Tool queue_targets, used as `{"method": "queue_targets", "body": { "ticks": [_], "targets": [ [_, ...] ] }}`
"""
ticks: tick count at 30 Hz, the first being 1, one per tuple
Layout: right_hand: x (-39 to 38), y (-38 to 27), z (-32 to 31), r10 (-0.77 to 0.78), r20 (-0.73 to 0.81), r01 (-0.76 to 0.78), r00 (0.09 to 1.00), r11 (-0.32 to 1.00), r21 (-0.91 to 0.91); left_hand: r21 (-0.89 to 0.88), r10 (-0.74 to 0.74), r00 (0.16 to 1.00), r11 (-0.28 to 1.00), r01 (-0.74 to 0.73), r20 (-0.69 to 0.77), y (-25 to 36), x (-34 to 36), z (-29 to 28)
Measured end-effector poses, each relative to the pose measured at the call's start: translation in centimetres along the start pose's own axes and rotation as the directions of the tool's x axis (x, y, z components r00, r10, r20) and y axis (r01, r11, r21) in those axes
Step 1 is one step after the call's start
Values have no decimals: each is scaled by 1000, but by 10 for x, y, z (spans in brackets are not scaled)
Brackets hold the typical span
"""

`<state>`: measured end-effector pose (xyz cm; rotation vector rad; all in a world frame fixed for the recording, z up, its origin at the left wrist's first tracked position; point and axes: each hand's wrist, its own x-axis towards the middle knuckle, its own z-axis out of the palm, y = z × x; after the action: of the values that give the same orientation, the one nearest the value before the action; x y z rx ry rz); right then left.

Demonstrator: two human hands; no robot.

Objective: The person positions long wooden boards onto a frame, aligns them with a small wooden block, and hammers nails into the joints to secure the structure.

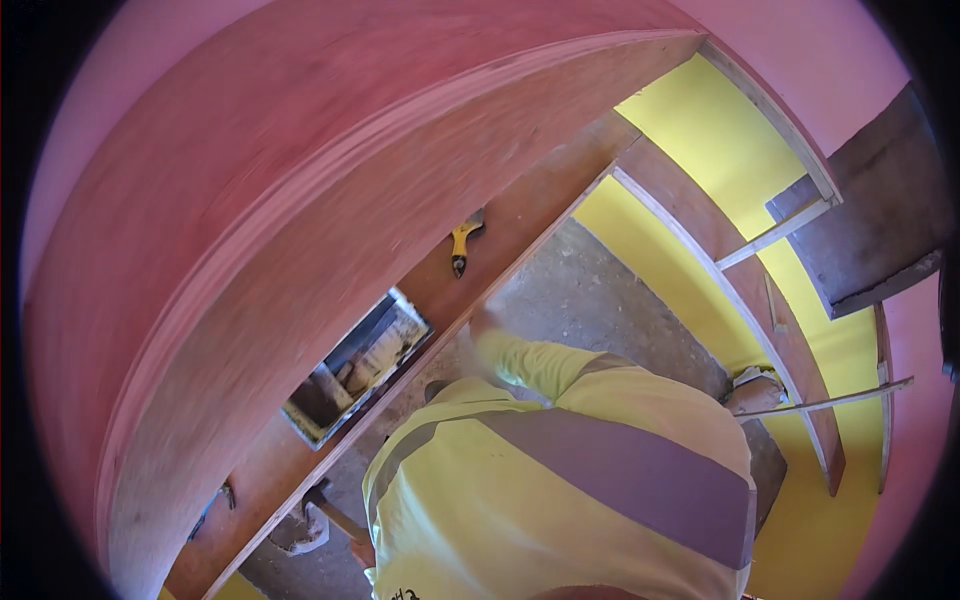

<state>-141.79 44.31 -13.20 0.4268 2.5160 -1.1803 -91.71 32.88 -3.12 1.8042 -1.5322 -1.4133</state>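
Note:
My left hand (363, 553) is closed around the wooden handle of a hammer (342, 521), low in the view beside the shelf edge. The hammer's dark head (318, 493) points up toward that shelf. Farther up, my right hand (483, 322) is close to the front edge of the reddish wooden shelf (520, 230); motion smears its fingers, and whether it touches the wood I cannot tell. On the shelf lies a tool with a yellow and black handle (462, 245). Nearer to me stands a rectangular box (318, 440) with several pieces inside.
A blue-handled tool (207, 512) rests at the shelf's near end. A pink-red wooden panel (240, 230) rises behind it. To the right are a wooden frame (730, 270), a yellow wall (650, 240), a dark panel (870, 200) and a crumpled bag (757, 390). The floor (590, 290) is grey.

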Motion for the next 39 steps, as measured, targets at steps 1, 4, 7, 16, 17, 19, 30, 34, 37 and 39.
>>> {"method": "queue_targets", "body": {
  "ticks": [1,4,7,16,17,19,30,34,37,39],
  "targets": [
    [-1,-4,-21,-107,213,123,971,990,-63,-16,6,1000,1000,-6,8,5,-3,8],
    [21,19,-43,-262,483,344,836,935,-89,-113,-27,998,993,34,63,26,-13,33],
    [31,14,-61,-343,590,473,731,878,-76,-245,-111,988,960,136,111,9,0,49],
    [58,34,-60,-396,782,624,482,781,11,-234,-289,951,938,257,-110,-9,-14,92],
    [51,29,-65,-389,801,595,455,802,53,-180,-237,953,962,204,-189,-30,-19,95],
    [63,41,-71,-490,775,673,399,731,116,-297,-320,930,919,259,-179,-24,-45,130],
    [50,23,-96,21,998,678,58,733,-55,-760,-405,908,622,187,-108,-22,-321,264],
    [49,38,-109,282,951,726,-128,680,-104,-665,-353,921,729,161,-164,-24,-385,308],
    [23,38,-113,474,869,874,-141,472,-116,-643,-461,838,743,184,-293,27,-431,309],
    [12,35,-104,587,782,900,-208,428,-82,-607,-548,771,746,275,-324,39,-461,330]
  ]
}}
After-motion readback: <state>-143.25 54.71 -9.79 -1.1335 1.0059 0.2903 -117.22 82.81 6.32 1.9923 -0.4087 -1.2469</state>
